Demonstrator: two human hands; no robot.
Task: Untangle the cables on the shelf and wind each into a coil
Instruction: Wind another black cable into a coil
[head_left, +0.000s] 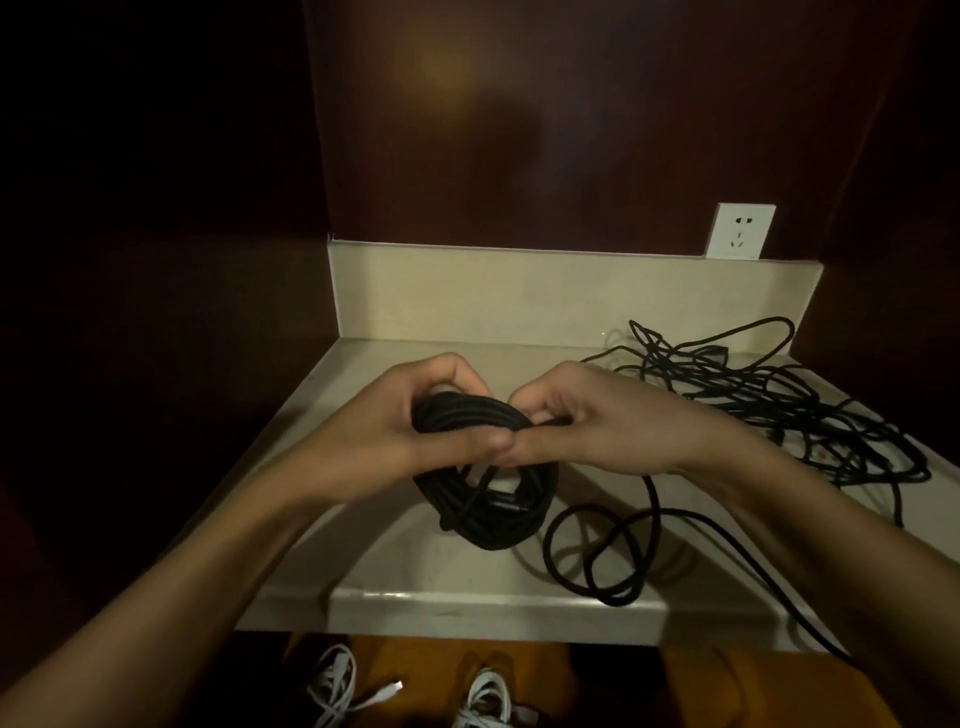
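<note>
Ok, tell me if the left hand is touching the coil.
Touching. The head view shows the left hand gripping the top of the black coil, fingers curled over its strands and thumb pressed across the front.

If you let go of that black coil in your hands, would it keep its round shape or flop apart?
The coil would probably loosen: nothing visibly ties it, and both hands, left and right, grip its top. It looks floppy; its lower loops sag and the loose tail curls limply on the shelf. It seems unlikely to roll.
</note>
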